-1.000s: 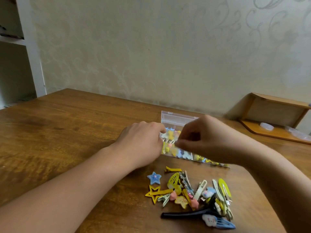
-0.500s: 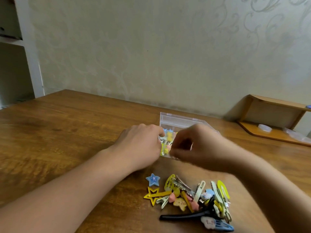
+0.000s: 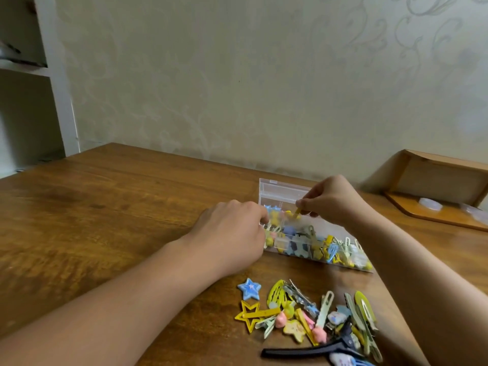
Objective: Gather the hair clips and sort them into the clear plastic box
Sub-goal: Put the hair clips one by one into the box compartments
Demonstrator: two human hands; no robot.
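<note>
On the brown wooden table (image 3: 105,207), the left hand (image 3: 232,239) grips the left end of the clear plastic compartment box (image 3: 284,192), hiding that corner, while the right hand (image 3: 332,200) pinches a small yellow hair clip (image 3: 297,213) above it; a loose pile of colourful hair clips (image 3: 311,315) lies nearer, partly cut off below.

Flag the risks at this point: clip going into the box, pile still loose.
1. The right hand pinches a small yellow clip over an already crowded clear plastic box; it could land in the wrong compartment or bounce out.
2. The left hand steadies only the box's left end; a push might skid it.
3. The right forearm passes beside the loose pile of clips and may scatter it.
</note>
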